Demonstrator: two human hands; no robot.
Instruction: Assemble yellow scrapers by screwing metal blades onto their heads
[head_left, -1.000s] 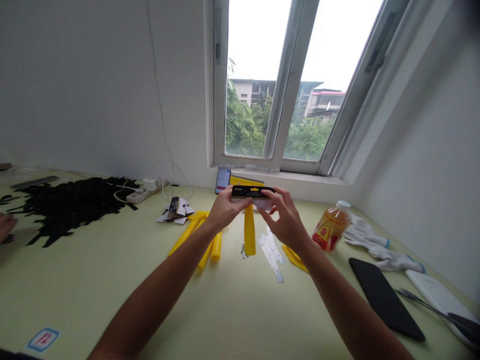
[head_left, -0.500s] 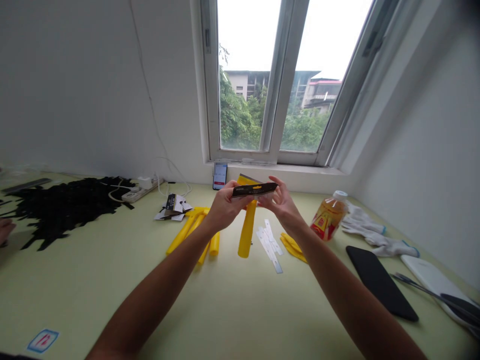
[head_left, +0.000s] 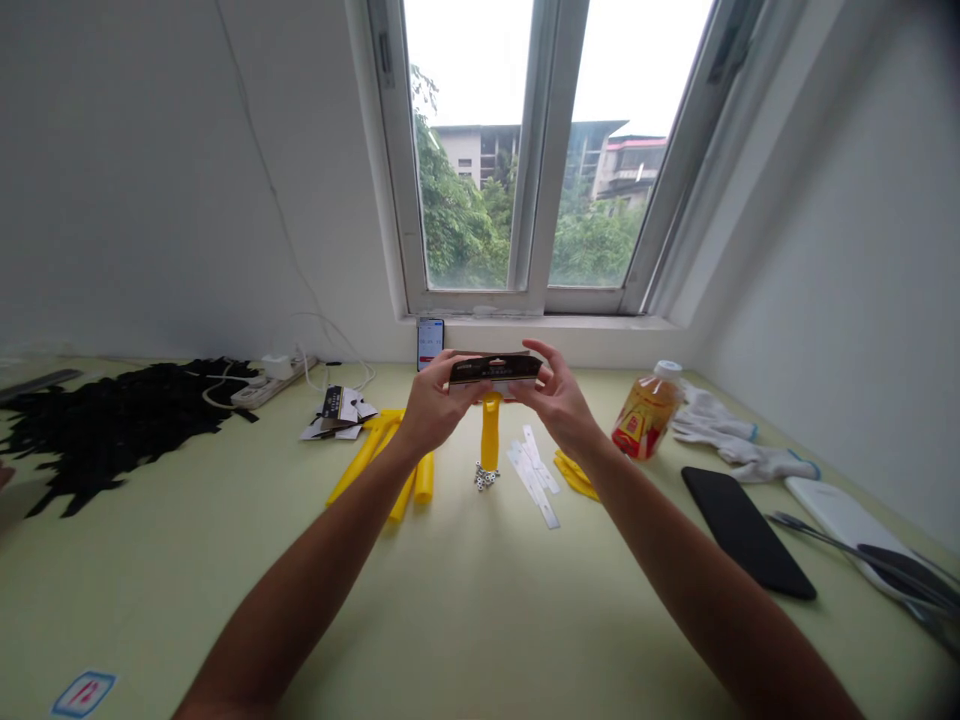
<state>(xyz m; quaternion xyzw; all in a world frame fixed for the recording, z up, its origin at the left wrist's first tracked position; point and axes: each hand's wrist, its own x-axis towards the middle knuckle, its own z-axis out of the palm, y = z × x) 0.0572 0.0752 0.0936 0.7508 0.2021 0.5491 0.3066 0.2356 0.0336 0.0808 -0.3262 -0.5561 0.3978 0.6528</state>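
Both hands hold a black card sleeve (head_left: 495,368) with a hang hole, at its two ends, above the middle of the table. Below it hangs the yellow handle of a scraper (head_left: 490,432); its head is hidden behind the card. My left hand (head_left: 436,402) pinches the card's left end, thumb along the lower edge. My right hand (head_left: 556,402) grips the right end, its index finger raised over the top. Just under the handle lies a small pile of metal nuts or screws (head_left: 485,478). White metal strips, like blades (head_left: 534,472), lie to the right, beside yellow flat pieces (head_left: 574,474).
Several yellow handled tools (head_left: 358,468) and black-and-white cards (head_left: 341,410) lie left. Further left are a heap of black strips (head_left: 127,420) and a power strip (head_left: 274,382). A bottle (head_left: 646,412), gloves (head_left: 750,455) and a black phone-like slab (head_left: 746,530) stand or lie right.
The card has turned more squarely toward me, and the scraper's handle now points away more, looking shorter. The metal pile has come into view beneath it. The camera view has shifted slightly.
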